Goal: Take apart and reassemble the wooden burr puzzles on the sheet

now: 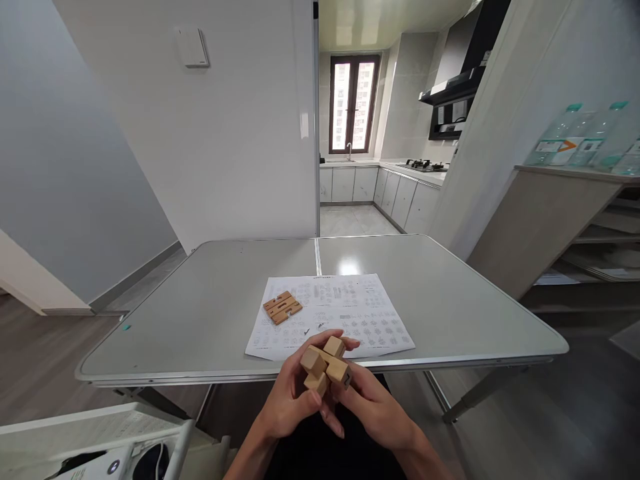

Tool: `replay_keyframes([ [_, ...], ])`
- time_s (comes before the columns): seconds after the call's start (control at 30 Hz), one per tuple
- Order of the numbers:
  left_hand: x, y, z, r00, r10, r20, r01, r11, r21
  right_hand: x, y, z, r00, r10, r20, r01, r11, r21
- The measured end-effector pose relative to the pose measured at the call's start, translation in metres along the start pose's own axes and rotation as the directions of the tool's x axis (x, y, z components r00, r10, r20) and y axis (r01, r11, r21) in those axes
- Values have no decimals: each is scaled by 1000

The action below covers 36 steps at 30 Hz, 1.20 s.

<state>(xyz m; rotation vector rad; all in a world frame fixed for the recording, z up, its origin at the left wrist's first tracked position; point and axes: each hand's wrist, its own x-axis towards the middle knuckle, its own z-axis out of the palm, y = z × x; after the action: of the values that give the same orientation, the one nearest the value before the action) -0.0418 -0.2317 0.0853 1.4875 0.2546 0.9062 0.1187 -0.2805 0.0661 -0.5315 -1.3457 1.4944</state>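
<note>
Between my two hands, just off the table's near edge, is a wooden burr puzzle (325, 365) of interlocked light-brown blocks. My left hand (293, 387) grips it from the left, thumb at the lower block and fingers behind. From the right, my right hand (367, 400) has its fingers closed on the puzzle's lower right side; a dark mark shows on the block end there. Beyond the hands, a printed diagram sheet (360, 313) lies on the table. Several flat notched wooden pieces (283, 307) rest side by side on the sheet's left part.
The grey folding table (465, 313) has a metal rim and a centre seam. At the lower left stands a white cart (95, 433) with items in it. Plastic bottles (583, 137) stand on a shelf unit (540, 227) at the right. A kitchen lies beyond the doorway.
</note>
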Motion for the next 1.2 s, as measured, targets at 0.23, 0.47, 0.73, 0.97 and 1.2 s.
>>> replay_keyframes([
  [0.23,-1,-1,-2,995,-56,-86,54,998,-22,4,4,7,971,-80,-225,37,981,-191],
  [0.47,-1,-3,8,983,-41,-180,58,994,88,6,15,3,878,-360,-316,121,805,-581],
  [0.73,5,-7,8,967,-42,-250,61,996,67,7,23,-1,872,-400,-281,149,766,-625],
  [0.97,12,-7,4,930,-28,-365,72,991,109,10,24,-3,898,-325,-298,113,823,-557],
  [1.2,23,-10,-2,907,30,-421,8,996,88,13,30,-8,906,-222,-360,23,875,-483],
])
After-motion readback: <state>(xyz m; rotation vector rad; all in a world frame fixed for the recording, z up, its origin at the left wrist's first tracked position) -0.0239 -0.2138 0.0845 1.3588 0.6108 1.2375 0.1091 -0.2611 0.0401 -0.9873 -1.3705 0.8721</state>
